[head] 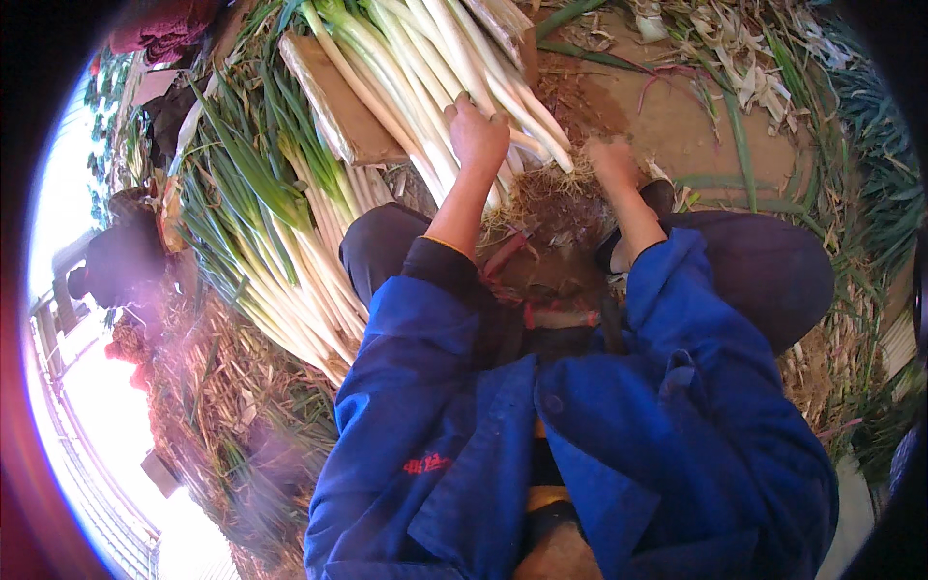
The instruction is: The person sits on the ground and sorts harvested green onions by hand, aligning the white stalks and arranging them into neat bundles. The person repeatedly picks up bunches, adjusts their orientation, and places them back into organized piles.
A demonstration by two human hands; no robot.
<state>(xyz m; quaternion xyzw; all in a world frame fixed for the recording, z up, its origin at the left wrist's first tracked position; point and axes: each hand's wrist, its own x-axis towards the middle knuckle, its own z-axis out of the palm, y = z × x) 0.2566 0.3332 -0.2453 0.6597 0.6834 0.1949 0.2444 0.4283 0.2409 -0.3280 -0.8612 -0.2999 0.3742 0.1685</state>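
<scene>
Several long green onions [406, 80] with white stalks lie in a pile across a cardboard-like block [348, 109] in front of me, their rooty ends towards me. My left hand [478, 134] rests on the white stalks, thumb and fingers bent against them; whether it grips one is hard to tell. My right hand [612, 159] is just right of the stringy roots [565, 177] and looks blurred, its fingers curled; what it may hold cannot be made out. Beside my left knee lies a second pile of green onions [297, 283], green leaves pointing up and left.
Loose roots and soil cover the ground between my knees, with a red strip [504, 254] there. Peeled husks [754, 72] and leaves lie at the upper right. Plant debris [239, 435] is heaped at the lower left. More green leaves [881, 145] line the right side.
</scene>
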